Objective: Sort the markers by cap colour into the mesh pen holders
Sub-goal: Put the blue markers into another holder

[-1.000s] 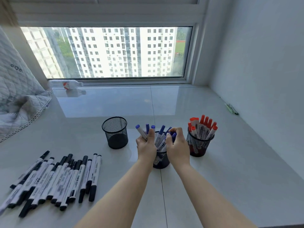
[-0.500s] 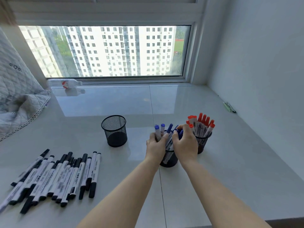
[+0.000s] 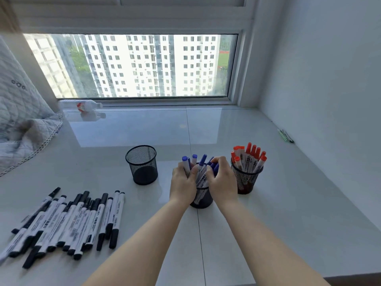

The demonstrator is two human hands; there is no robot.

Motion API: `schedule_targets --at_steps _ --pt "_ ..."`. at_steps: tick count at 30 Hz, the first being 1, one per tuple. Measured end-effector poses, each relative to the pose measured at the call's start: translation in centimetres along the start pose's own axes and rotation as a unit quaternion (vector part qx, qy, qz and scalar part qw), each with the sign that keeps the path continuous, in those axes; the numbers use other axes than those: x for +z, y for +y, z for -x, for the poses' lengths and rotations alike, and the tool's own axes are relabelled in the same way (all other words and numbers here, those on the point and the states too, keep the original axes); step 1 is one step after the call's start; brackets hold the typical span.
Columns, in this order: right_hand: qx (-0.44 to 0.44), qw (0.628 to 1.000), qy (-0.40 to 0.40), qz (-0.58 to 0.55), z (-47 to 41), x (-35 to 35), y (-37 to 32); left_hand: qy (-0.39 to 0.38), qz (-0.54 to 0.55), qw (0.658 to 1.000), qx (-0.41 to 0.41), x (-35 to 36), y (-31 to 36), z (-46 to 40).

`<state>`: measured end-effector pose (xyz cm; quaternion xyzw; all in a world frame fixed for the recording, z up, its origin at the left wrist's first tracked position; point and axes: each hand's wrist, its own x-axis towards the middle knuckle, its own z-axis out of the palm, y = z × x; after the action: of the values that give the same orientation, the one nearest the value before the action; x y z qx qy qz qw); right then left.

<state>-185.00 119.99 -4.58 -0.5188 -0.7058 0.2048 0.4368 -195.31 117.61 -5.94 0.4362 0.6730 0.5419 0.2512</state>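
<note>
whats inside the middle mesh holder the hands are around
Blue-capped markers stand in the middle mesh holder, caps up. The left hand and right hand grip the bundle and cover much of it, so the count and the holder's bottom cannot be seen.

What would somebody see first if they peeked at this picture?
Probably both hands, the left hand and right hand, gripping the blue-capped markers in the middle holder. Next, the bright red-capped markers to its right, and the black-capped markers lying at the left.

Both forearms are bare, with no sleeves, rings or watch.
</note>
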Motion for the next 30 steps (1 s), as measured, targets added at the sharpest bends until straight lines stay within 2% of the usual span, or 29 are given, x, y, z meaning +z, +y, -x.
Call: schedule_targets --at_steps 11,16,20,22,25,30 --pt "0.015 0.999 -0.003 0.05 -1.2 0.5 -0.3 -0.063 0.025 0.996 -0.053 -1.0 0.0 -0.2" --pt "-0.09 0.985 0.103 0.103 0.5 0.7 -2.1 0.016 0.053 0.998 -0.031 -3.4 -0.2 1.7" --pt "-0.189 0.968 0.124 0.107 2.8 2.1 -3.6 0.067 0.015 0.998 -0.008 -7.7 -1.5 3.4" --pt "-0.218 0.964 0.1 0.116 4.2 3.3 -4.4 0.083 -0.031 0.996 0.005 -10.4 -2.4 4.1" --pt "-0.203 0.973 0.04 0.102 6.2 5.5 -5.8 0.098 -0.115 0.988 0.011 -14.6 -3.7 4.8" --pt "-0.131 0.966 -0.192 0.111 8.4 9.8 -7.1 0.061 -0.243 0.967 -0.04 -20.4 -5.7 5.5"
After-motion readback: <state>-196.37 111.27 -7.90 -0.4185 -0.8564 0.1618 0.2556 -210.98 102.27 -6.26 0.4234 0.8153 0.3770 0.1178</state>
